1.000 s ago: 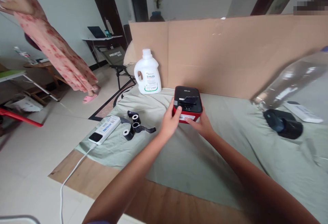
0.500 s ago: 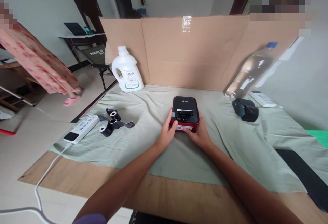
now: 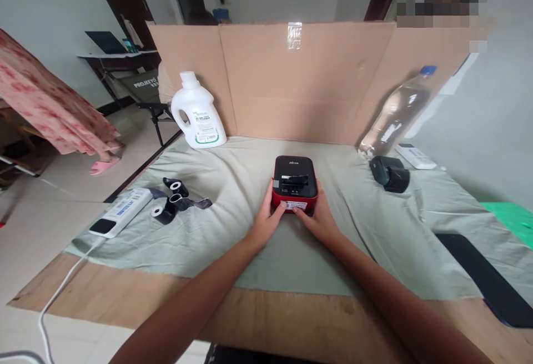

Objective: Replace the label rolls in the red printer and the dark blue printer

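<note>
A black-topped label printer point(image 3: 296, 167) with red sides sits at the middle of the cloth, its slotted top facing up and a white sticker on the side towards me. My left hand point(image 3: 268, 217) is closed around its left side, thumb pressed on the near face. On the opposite side, my right hand point(image 3: 320, 217) grips it the same way, and the two thumbs nearly meet by the sticker. Fingers behind and under the printer are hidden. Whether its base touches the cloth, I cannot tell.
To the left lie a white power strip point(image 3: 120, 213) and several black rolls point(image 3: 163, 212). A white detergent bottle point(image 3: 199, 114) and a clear bottle point(image 3: 395, 111) lean by the cardboard point(image 3: 308, 86). Rightward are a black device point(image 3: 389, 174), a dark slab point(image 3: 483, 275) and a person's skirt point(image 3: 45, 91) far left.
The whole scene has slid a little leftward in the view. Both hands keep their hold on the printer, and its near red face shows slightly more.
</note>
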A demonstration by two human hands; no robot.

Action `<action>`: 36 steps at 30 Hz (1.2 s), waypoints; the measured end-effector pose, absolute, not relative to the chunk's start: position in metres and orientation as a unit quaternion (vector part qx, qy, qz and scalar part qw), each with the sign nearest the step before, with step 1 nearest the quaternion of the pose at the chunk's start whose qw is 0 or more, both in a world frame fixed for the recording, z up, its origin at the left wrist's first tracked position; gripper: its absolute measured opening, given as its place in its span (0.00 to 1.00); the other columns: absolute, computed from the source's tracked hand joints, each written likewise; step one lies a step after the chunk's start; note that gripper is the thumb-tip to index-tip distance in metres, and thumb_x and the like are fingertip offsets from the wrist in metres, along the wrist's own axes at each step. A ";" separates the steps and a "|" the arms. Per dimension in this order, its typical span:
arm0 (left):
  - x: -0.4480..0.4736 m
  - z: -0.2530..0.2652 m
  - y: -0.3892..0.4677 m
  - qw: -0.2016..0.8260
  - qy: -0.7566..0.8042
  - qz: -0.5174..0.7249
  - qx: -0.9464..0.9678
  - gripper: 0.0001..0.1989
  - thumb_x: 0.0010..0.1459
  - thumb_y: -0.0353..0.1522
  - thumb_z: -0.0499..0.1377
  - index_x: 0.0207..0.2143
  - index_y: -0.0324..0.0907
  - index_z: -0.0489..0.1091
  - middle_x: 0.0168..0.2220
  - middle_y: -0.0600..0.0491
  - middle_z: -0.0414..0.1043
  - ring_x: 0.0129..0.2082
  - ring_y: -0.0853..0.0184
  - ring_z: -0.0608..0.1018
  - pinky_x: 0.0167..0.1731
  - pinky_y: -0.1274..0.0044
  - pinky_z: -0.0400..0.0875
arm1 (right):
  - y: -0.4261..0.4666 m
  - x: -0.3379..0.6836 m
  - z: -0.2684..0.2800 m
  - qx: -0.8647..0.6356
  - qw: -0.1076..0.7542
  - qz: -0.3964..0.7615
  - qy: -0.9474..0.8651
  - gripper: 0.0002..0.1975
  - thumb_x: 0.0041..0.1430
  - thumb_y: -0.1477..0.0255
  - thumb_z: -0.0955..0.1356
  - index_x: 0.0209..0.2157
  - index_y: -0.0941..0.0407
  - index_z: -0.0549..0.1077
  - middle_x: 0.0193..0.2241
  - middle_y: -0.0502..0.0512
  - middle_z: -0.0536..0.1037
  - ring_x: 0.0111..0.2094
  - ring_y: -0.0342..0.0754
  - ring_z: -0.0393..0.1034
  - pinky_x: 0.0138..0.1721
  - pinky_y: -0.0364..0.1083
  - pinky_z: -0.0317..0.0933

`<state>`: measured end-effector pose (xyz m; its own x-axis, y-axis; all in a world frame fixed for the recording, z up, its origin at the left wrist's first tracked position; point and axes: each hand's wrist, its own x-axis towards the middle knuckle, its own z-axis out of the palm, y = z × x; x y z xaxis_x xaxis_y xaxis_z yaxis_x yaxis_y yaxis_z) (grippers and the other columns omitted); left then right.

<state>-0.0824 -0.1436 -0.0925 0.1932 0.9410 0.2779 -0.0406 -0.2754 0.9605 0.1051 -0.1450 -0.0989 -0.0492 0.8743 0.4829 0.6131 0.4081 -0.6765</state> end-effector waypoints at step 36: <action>-0.083 -0.053 -0.062 0.660 0.329 0.504 0.449 0.45 0.42 0.28 0.55 0.67 0.46 0.59 0.66 0.57 0.62 0.66 0.53 0.63 0.67 0.64 0.56 | -0.149 0.110 -0.088 -0.494 0.501 0.133 -0.698 0.37 0.61 0.65 0.70 0.68 0.47 0.53 0.66 0.61 0.58 0.66 0.59 0.56 0.58 0.61 0.64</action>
